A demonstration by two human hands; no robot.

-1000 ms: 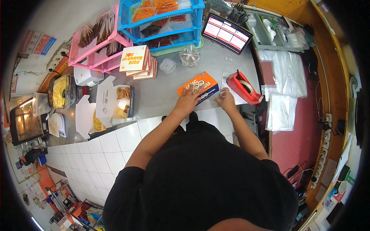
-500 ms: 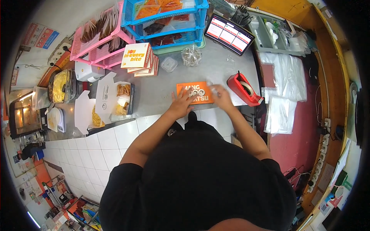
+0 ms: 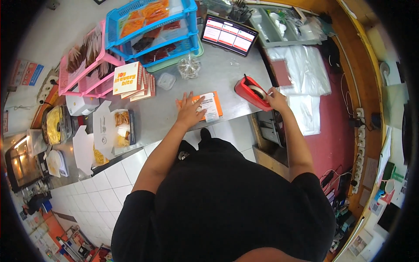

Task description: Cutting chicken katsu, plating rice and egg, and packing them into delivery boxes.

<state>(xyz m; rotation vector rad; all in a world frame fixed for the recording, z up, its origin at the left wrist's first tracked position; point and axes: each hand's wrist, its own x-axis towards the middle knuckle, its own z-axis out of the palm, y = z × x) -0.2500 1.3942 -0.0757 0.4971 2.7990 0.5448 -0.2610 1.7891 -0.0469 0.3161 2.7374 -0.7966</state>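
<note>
My left hand [image 3: 191,110] lies with fingers spread on a flat orange packet [image 3: 218,98] near the table's front edge. Beneath its fingertips is a white printed slip [image 3: 211,107] on top of the packet. To the right stands a red tape dispenser [image 3: 249,97] with a roll of tape [image 3: 258,91] in it. At the dispenser's front end my right hand [image 3: 278,99] has its fingers pinched together on the tape's end; the strip itself is too small to make out.
Left on the steel table [image 3: 172,126] are open food boxes [image 3: 124,126] and a stack of small cartons [image 3: 131,83]. Behind stand pink [image 3: 83,89] and blue racks [image 3: 152,43], a clear tub [image 3: 166,81], a bagged item [image 3: 189,67] and a tablet [image 3: 229,36]. Plastic bags [image 3: 301,70] lie right.
My right hand has moved from the packet to the tape dispenser's front end. The white slip now lies flat on the packet under my left hand. The whole view has shifted.
</note>
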